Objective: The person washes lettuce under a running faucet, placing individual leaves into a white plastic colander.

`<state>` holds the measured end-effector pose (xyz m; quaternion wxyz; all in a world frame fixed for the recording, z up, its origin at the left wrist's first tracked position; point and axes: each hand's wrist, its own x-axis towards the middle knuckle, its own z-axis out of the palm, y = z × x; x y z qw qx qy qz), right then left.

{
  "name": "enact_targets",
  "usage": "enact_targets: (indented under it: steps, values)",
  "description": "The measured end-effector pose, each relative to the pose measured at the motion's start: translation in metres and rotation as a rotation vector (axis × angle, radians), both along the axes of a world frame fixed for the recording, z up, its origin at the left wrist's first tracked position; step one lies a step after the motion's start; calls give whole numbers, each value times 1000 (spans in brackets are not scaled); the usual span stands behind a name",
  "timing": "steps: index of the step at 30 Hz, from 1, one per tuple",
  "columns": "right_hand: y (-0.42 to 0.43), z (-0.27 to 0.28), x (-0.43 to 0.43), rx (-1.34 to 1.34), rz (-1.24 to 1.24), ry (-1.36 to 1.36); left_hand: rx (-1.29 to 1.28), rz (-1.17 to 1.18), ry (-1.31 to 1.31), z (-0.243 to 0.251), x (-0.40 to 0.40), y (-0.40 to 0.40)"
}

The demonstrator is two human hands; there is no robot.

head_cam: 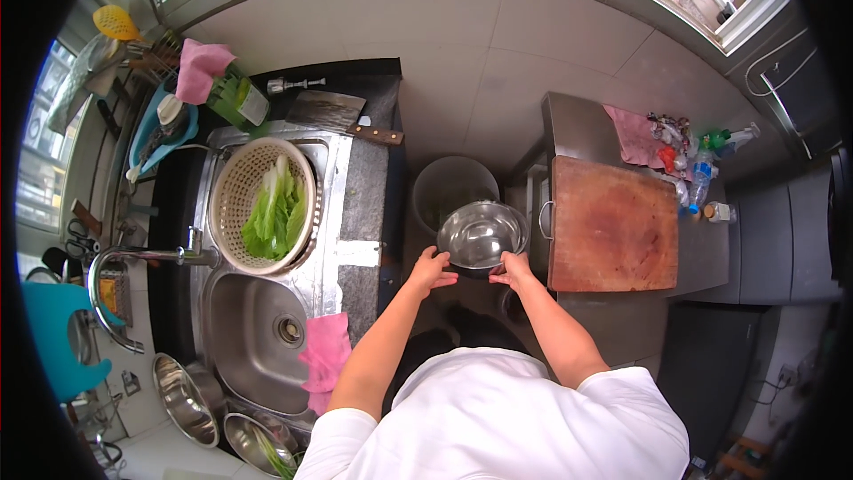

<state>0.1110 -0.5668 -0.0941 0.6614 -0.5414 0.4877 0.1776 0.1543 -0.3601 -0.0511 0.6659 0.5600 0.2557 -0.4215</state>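
Note:
Between my two hands I hold a shiny stainless steel bowl (481, 235) by its near rim. My left hand (430, 272) grips the left side, and my right hand (513, 271) the right. Nothing shows inside the bowl. Just beyond and partly beneath it stands a round bin (448, 181) with some dark greenish matter at the bottom. To my left, a beige plastic colander (226, 213) sits over one sink basin and holds green leafy lettuce (274, 213). On my right lies a thick wooden chopping board (613, 223).
A cleaver (333, 113) lies on the counter beyond the colander, its handle towards the counter edge. The steel sink basin (256, 340) has a curved faucet (120, 253) and a pink cloth (326, 353) on its edge. Steel bowls (186, 400) stand lower left. Bottles (701, 180) stand behind the board.

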Motion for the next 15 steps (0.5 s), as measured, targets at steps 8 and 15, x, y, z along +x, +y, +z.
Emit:
enact_targets:
  steps: [8,15]
  values:
    - [0,-17,29,-56,64,126,-109,47,-391,85,-20,52]
    - [-7,-13,62,-64,259,250,178,416,-547,145,-54,140]
